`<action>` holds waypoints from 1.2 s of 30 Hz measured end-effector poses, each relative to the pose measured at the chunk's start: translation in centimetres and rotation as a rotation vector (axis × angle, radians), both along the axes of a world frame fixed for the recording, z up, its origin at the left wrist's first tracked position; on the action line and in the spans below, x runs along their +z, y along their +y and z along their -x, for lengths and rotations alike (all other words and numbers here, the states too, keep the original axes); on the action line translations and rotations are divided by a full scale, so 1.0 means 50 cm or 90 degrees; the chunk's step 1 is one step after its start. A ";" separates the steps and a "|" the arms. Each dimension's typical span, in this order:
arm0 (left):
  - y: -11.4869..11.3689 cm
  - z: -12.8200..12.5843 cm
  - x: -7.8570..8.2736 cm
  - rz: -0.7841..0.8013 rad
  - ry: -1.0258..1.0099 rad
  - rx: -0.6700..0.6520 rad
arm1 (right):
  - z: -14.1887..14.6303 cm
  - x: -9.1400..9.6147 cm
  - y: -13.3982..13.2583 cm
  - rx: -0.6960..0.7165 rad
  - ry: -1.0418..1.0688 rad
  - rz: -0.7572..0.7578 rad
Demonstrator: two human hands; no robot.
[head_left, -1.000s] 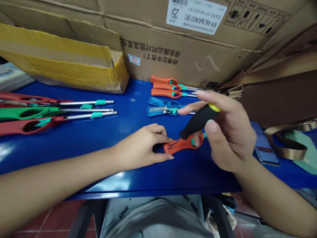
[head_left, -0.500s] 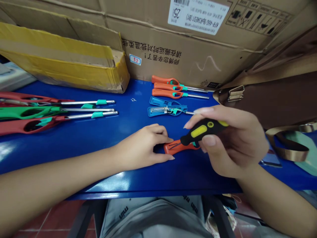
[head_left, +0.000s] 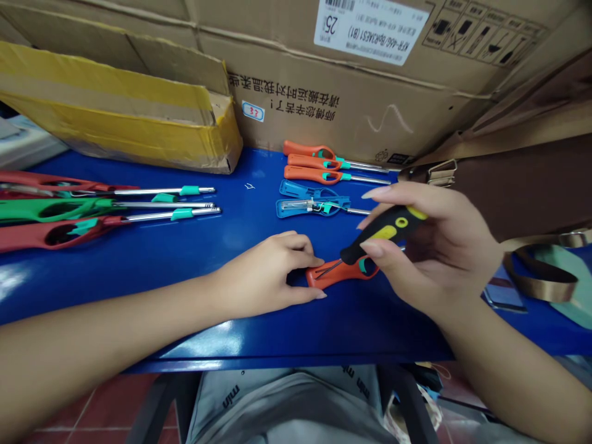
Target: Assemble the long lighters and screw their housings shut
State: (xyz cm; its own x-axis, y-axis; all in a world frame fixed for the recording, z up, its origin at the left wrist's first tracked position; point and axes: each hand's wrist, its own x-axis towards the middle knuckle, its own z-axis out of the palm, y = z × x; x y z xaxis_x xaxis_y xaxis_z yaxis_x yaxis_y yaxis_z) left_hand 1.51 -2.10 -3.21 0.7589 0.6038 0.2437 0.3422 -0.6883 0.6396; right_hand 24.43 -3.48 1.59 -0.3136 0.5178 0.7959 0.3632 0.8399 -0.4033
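Note:
An orange lighter (head_left: 340, 275) with a teal trigger lies on the blue table, its handle end to the left. My left hand (head_left: 272, 271) grips that end between thumb and fingers. In my right hand (head_left: 444, 246) is a black-and-yellow screwdriver (head_left: 383, 235), tilted, its thin shaft reaching down to the slot in the lighter's handle. Part of the lighter's metal tube is hidden behind my right hand. Just beyond lies an opened blue lighter (head_left: 291, 208) with its inner parts showing, and its blue half shell (head_left: 296, 187) rests against it.
Several orange lighters (head_left: 305, 175) lie side by side farther back. At left are red lighters (head_left: 60, 234) and a green lighter (head_left: 55, 209), with long metal tubes. A taped carton (head_left: 152, 135) and a large cardboard box (head_left: 287, 55) stand behind; a brown bag (head_left: 518, 197) is at right.
My right hand has lifted slightly and shifted right with the screwdriver, showing more of the orange lighter. My left hand has stayed in place.

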 end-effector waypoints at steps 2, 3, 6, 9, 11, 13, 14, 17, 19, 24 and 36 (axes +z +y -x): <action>0.000 0.000 0.000 0.002 -0.002 0.001 | 0.001 -0.001 0.002 -0.023 -0.007 -0.049; 0.001 0.000 0.000 0.005 -0.001 0.001 | 0.001 -0.002 0.002 -0.016 -0.003 -0.044; 0.002 -0.001 0.000 0.009 0.004 -0.001 | 0.002 -0.005 -0.002 0.054 0.034 0.077; 0.001 -0.001 0.000 0.003 0.004 -0.002 | -0.001 -0.003 -0.001 0.099 0.036 0.110; 0.000 -0.001 0.000 -0.003 0.000 -0.001 | -0.003 -0.001 0.004 0.058 0.009 0.002; -0.001 -0.001 0.000 -0.007 -0.004 -0.001 | -0.004 -0.001 0.006 -0.004 -0.005 -0.098; -0.001 0.000 0.000 -0.007 -0.004 -0.001 | -0.004 -0.002 0.006 -0.020 -0.008 -0.107; -0.001 0.000 0.001 -0.001 0.002 -0.001 | -0.001 -0.006 0.000 0.020 -0.003 0.002; 0.000 -0.001 0.001 0.000 0.004 0.001 | 0.000 -0.008 -0.002 0.058 -0.015 0.065; 0.000 -0.002 0.000 -0.003 0.004 -0.001 | -0.004 -0.007 0.001 -0.044 -0.040 -0.110; -0.001 0.000 0.003 0.011 0.011 0.000 | -0.006 0.001 -0.012 -0.018 -0.068 -0.073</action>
